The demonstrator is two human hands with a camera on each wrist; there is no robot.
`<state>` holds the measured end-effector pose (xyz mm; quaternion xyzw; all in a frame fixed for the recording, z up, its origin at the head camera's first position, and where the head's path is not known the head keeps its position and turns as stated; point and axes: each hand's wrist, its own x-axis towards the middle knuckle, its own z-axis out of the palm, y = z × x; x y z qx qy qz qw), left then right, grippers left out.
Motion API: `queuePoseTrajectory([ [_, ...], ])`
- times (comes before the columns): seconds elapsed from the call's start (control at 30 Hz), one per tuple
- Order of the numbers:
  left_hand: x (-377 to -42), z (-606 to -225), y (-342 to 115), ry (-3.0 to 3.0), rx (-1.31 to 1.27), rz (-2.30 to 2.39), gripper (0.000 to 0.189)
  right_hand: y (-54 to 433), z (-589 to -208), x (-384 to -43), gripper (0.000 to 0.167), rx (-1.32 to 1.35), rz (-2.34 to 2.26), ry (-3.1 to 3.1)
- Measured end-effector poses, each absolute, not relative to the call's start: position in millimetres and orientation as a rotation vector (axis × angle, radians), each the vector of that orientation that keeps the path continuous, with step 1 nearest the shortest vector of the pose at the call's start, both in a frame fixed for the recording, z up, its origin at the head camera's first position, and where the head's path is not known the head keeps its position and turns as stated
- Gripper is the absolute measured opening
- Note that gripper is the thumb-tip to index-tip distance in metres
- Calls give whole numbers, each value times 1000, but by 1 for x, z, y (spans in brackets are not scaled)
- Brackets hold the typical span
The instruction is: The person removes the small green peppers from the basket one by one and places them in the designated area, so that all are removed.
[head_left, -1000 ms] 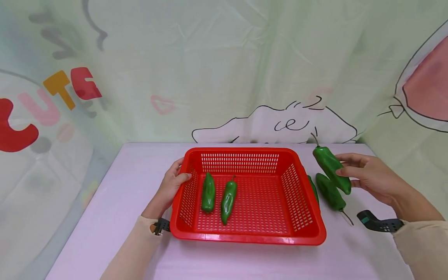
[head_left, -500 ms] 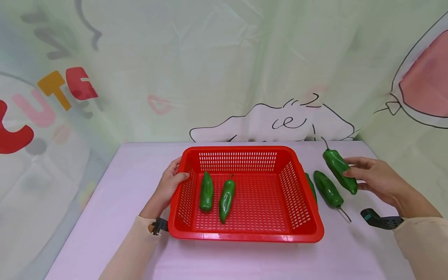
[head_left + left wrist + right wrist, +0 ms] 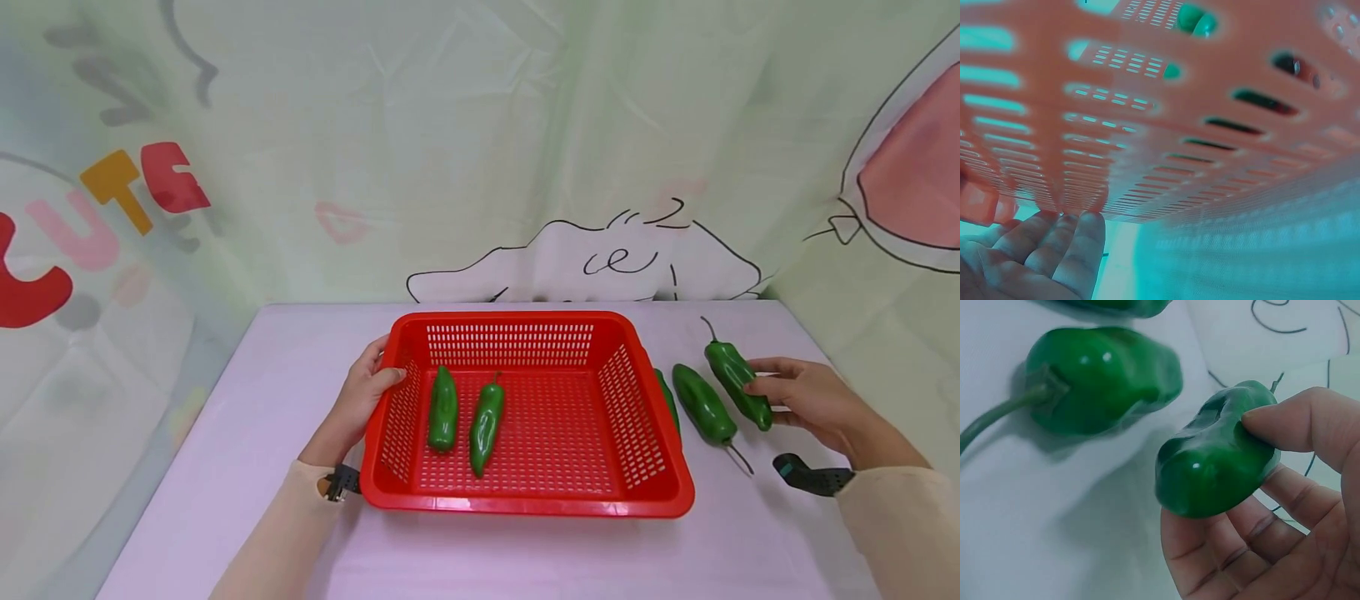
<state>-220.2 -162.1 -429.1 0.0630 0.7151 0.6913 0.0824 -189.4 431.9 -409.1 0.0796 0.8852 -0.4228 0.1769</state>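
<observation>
My right hand [image 3: 817, 404] pinches a green chili pepper [image 3: 737, 382] between thumb and fingers, stem pointing away; the right wrist view shows the thumb on top of this pepper [image 3: 1216, 462] and fingers beneath. Just left of it, another green pepper [image 3: 703, 404] lies on the table, stem toward me. My left hand [image 3: 358, 408] grips the left side of a red plastic basket [image 3: 525, 505], thumb over the rim. From the left wrist view, my fingers [image 3: 1079, 256] touch its slotted outer wall. Inside the basket lie two green peppers, one [image 3: 443, 412] left of the other [image 3: 487, 427].
Against the basket's right outer side lies one more green pepper [image 3: 666, 396], partly hidden by the rim. All stands on a pale lilac table [image 3: 480, 558]. A printed cloth backdrop [image 3: 480, 150] rises behind the table's far edge and at both sides.
My right hand has carried its pepper to the right and then down, away from the pepper it overlapped. My left hand keeps its grip on the basket.
</observation>
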Motion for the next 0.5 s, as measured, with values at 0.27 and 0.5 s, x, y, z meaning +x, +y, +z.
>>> queuePoseTrajectory([
  [0.27, -219, -428, -162, 2134, 184, 2067, 65, 434, -423, -190, 72, 270, -1173, 2464],
  [0.5, -218, -426, -161, 2130, 172, 2071, 66, 433, -429, -190, 72, 279, -1172, 2460],
])
